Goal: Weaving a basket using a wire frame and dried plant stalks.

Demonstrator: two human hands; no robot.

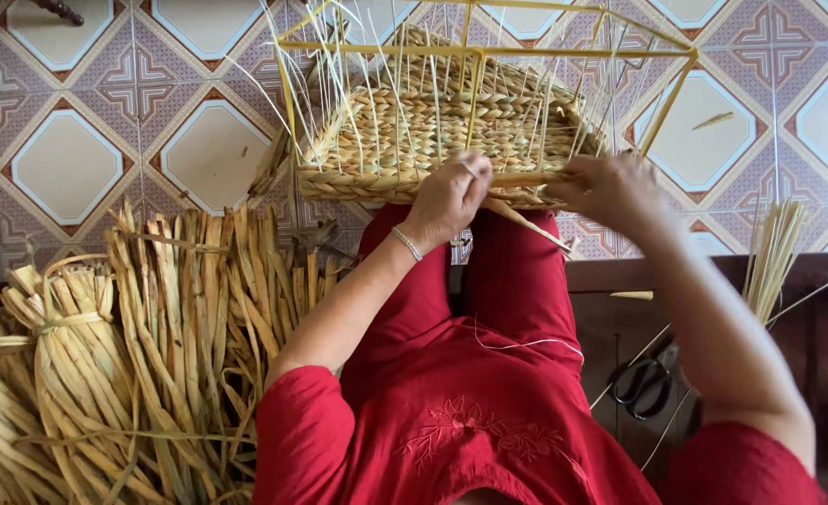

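Note:
A half-woven straw basket on a yellow wire frame rests on my knees, with thin upright strands sticking out of it. My left hand, wearing a bracelet and a ring, pinches a flat straw strand at the basket's near rim. My right hand grips the same rim edge and the strand just to the right. Both hands touch the woven wall. The fingertips are partly hidden behind the weave.
Bundles of dried straw lie tied on the floor at my left. A dark wooden bench at my right holds black scissors and a thin bundle of straw stalks. Patterned floor tiles spread around.

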